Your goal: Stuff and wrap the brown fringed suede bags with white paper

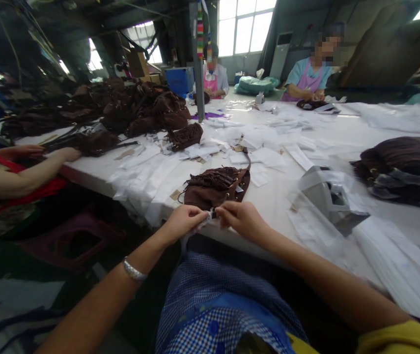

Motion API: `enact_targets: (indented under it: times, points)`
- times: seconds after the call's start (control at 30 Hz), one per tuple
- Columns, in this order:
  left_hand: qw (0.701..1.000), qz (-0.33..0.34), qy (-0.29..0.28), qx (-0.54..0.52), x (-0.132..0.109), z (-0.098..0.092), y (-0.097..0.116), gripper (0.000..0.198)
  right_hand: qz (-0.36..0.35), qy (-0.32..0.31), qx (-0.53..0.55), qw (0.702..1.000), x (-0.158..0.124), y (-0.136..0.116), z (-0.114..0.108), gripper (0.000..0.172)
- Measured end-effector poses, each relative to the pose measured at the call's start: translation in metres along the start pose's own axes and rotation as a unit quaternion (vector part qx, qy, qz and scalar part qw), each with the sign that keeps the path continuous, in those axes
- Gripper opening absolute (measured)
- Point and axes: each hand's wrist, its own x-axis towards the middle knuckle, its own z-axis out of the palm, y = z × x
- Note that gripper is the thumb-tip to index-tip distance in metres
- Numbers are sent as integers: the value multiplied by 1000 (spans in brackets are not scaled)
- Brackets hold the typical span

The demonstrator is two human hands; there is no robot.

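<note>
At the near edge of the surface [268, 212], right in front of the person, lies the bag [208, 195], brown, slumped, w/ fringe [215, 178] on top and its strap [247, 161] trailing off the far side. Left grip [181, 222] is narrow, fingertips pinched on a bit of pale wrap [205, 219]; right grip [242, 220] is also narrow, thumb and fingers closed on a small dark tab [213, 213] that meets the wrap. Can't tell exactly how tab and wrap join; too small. Bag looks soft and suede-like, so prob. light for its bulk, floppy, not slippery; it'd sag if lifted by one corner. Best hold for moving it: strap, or body from both sides, keeping clear of the fringe, which could snag or crease. Metal rings [227, 196] look hard, may scratch or catch. Wrap seems thin, slick and easily torn, so a light fingertip pinch suits it; tab looks stiffer, OK w/ a firmer one. White scraps [147, 189] lie left of bag, dispenser [337, 196] stands to its right, well apart.
</note>
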Motion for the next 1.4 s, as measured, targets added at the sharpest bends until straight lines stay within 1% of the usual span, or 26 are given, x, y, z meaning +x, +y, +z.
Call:
enact_targets:
  times: [0.03, 0.07, 0.1, 0.2, 0.27, 0.33, 0.37, 0.47, 0.53, 0.57, 0.6, 0.67, 0.73, 0.77, 0.83, 0.87, 0.9, 0.97, 1.0, 1.07, 1.1, 1.17, 1.23, 1.27, 1.33, 1.4]
  points:
    - [1000, -1, -2, -21, 0, 2, 4, 36, 27, -28, 49, 998, -14, -1, 12, 33]
    - [999, 0, -1, -40, 0, 4, 9, 34, 36, -53, 98, 993, -26, -2, 27, 30]
    - [998, 1, 0, -55, 1, 7, 15, 33, 34, -60, 150, 986, -35, -3, 43, 29]
    - [996, 11, 2, -85, 7, 19, 36, 29, 21, -34, 313, 949, -46, -12, 89, 45]
    - [995, 3, 7, -104, 12, 27, 49, 25, 18, -14, 410, 912, -43, -22, 110, 46]
    - [990, -14, 12, -137, 20, 34, 59, 22, 27, -1, 482, 876, -38, -31, 123, 48]
    - [987, -22, 13, -156, 25, 37, 63, 21, 36, 0, 503, 864, -38, -35, 126, 48]
    - [979, -31, 15, -201, 40, 42, 70, 22, 59, -19, 524, 849, -42, -40, 132, 43]
    - [975, -18, 14, -223, 49, 41, 71, 24, 81, -43, 547, 832, -47, -40, 132, 45]
    - [973, -11, 9, -229, 51, 40, 69, 26, 95, -47, 569, 815, -49, -39, 129, 46]
    - [972, -9, 0, -234, 51, 37, 65, 29, 108, -42, 596, 795, -51, -37, 125, 47]
    - [970, -31, -28, -240, 42, 29, 51, 46, 120, -10, 640, 759, -51, -32, 111, 45]
    - [965, -73, -74, -240, 18, 21, 30, 66, 121, 34, 658, 742, -47, -25, 91, 42]
    - [962, -88, -115, -230, 1, 18, 19, 74, 122, 51, 662, 737, -43, -21, 80, 39]
    - [955, -82, -206, -198, -38, 12, -3, 82, 133, 78, 668, 728, -32, -11, 59, 33]
    - [953, -71, -248, -157, -58, 9, -12, 77, 139, 92, 672, 722, -26, -5, 49, 29]
    - [947, -64, -296, -106, -77, 6, -19, 63, 147, 108, 674, 716, -19, 0, 41, 24]
    - [936, -79, -338, -63, -109, 1, -26, 43, 159, 142, 673, 708, -6, 9, 31, 18]
    - [932, -93, -343, -69, -120, -1, -26, 37, 162, 157, 670, 707, 0, 11, 29, 17]
    - [934, -113, -310, -137, -133, -4, -19, 32, 152, 160, 666, 712, 7, 10, 32, 23]
    - [937, -113, -272, -189, -133, -4, -13, 31, 139, 140, 666, 719, 7, 6, 37, 31]
    - [937, -88, -159, -299, -124, -1, 4, 28, 108, 59, 662, 739, -2, -8, 53, 56]
    - [921, -47, -30, -386, -102, 3, 23, 24, 76, -49, 639, 764, -20, -27, 71, 76]
    - [907, -31, 28, -419, -88, 5, 32, 20, 61, -99, 617, 778, -31, -35, 78, 79]
    - [879, -2, 104, -465, -58, 5, 50, 13, 47, -187, 558, 807, -49, -48, 88, 74]
    - [857, 25, 136, -496, -29, 1, 63, 18, 64, -220, 509, 830, -60, -52, 88, 61]
